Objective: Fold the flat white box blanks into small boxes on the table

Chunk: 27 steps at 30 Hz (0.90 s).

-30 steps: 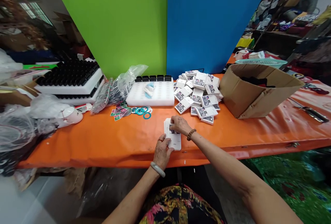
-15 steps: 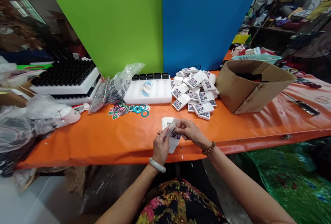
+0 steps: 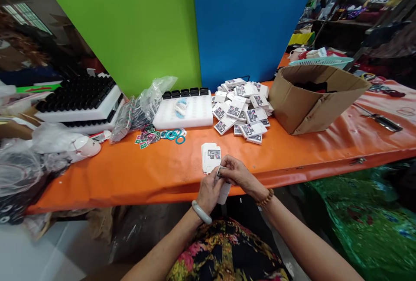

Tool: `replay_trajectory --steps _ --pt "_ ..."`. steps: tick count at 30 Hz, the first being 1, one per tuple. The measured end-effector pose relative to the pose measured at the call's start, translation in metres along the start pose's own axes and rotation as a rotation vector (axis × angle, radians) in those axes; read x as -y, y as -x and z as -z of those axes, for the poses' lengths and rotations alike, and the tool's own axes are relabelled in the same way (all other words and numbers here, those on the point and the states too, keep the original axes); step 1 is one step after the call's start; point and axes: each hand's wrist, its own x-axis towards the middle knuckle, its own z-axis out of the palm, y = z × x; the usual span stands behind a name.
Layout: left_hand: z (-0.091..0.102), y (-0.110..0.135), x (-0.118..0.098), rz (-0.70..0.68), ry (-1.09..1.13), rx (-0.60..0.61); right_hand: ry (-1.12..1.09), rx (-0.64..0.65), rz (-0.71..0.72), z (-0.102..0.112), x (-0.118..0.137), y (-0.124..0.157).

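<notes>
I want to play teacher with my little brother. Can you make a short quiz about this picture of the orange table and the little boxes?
1. True or false: both hands are holding one small flat white box at the near edge of the orange table.
2. What lies on the table just behind the hands? A) a stack of flat white boxes B) scissors C) a cup
3. Fill in: the big box to the right of the pile of small white boxes is made of ____.

Key
1. True: the left hand and right hand grip the flat white box at the orange table.
2. A, the stack of flat boxes.
3. Cardboard: the cardboard box beside the pile of small boxes.
</notes>
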Motion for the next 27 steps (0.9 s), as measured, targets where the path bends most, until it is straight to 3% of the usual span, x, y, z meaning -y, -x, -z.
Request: replay_trajectory --steps 5,7,10,13,16,21,27 --pt "-0.001 -0.002 0.011 0.137 0.382 -0.090 0.452 -0.499 0.351 -0.006 -0.002 0.013" --pt "0.001 -0.004 0.016 0.244 0.533 -0.164 0.450 -0.586 0.302 -0.005 -0.007 0.019" --pt "0.002 -0.006 0.016 0.330 0.681 -0.271 0.200 -0.347 0.050 -0.003 -0.021 0.027" --pt "-0.002 -0.005 0.012 0.340 0.698 -0.304 -0.067 -0.154 -0.048 -0.003 -0.036 0.032" --pt "-0.004 -0.002 0.014 0.289 0.612 -0.282 -0.123 -0.162 -0.042 0.000 -0.049 0.037" --pt "-0.002 0.012 0.025 0.240 0.492 -0.278 0.019 -0.201 0.023 0.004 -0.063 0.050" --pt "-0.007 0.037 0.032 0.263 0.368 -0.059 0.141 -0.224 0.008 0.002 -0.069 0.071"
